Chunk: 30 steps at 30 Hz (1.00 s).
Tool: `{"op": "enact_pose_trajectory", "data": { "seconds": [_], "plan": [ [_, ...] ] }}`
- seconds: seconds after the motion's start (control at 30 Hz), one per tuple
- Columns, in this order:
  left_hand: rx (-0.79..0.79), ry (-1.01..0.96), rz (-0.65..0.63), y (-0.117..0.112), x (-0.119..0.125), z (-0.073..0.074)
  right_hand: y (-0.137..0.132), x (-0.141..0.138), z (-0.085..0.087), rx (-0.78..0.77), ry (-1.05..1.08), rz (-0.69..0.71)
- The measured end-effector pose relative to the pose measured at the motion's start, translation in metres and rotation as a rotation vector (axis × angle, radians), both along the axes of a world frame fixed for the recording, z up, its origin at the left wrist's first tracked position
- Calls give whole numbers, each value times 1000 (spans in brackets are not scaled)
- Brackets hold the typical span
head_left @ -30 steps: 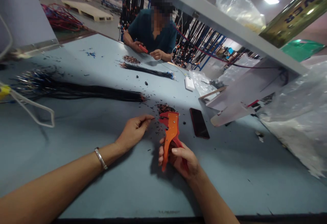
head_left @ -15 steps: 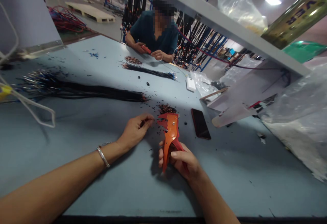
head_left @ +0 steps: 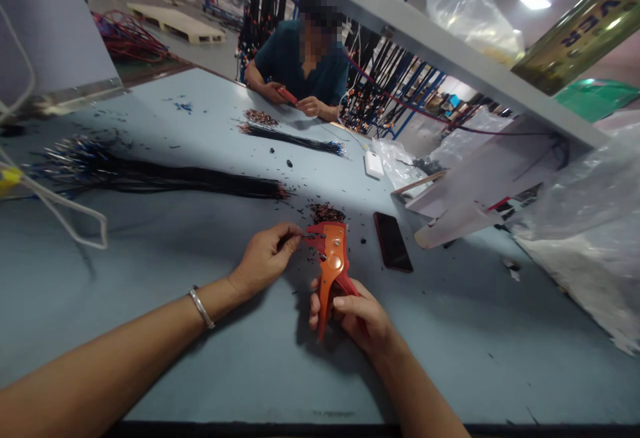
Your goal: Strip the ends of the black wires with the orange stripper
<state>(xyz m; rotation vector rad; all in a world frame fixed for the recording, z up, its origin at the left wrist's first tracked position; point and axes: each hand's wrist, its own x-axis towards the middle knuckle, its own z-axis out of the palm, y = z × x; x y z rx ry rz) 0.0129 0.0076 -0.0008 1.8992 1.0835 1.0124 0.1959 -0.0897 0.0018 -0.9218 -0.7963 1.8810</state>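
My right hand (head_left: 357, 315) is wrapped round the handles of an orange and red wire stripper (head_left: 333, 258), held upright over the table. A thin dark wire (head_left: 307, 235) is pinched between the thumb and fingers of my left hand (head_left: 267, 255), its end at the stripper's red jaw. Just beyond the tool's head lies a pile of cut insulation scraps (head_left: 325, 213). To the far left of it stretches a thick bundle of black wires (head_left: 195, 179) with bare copper-coloured ends facing the pile.
A phone (head_left: 393, 241) lies right of the stripper. Across the blue table (head_left: 210, 365), a co-worker (head_left: 300, 58) holds a red tool by a smaller wire bundle (head_left: 295, 139). A white cable (head_left: 75, 225) loops at the left; plastic bags (head_left: 590, 205) lie at the right.
The stripper's head has tilted slightly left, and its jaw now sits closer round the wire's end. My left hand has barely moved.
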Motion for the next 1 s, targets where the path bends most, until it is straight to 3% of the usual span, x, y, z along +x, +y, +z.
{"op": "enact_pose_trajectory", "data": {
  "seconds": [0.47,1.0],
  "plan": [
    [-39,-169,-5,-1,2,5,-1,2,-3,29,-11,39],
    [-85,-158,-45,-2,1,7,0,-2,-1,45,-24,6]
  ]
}}
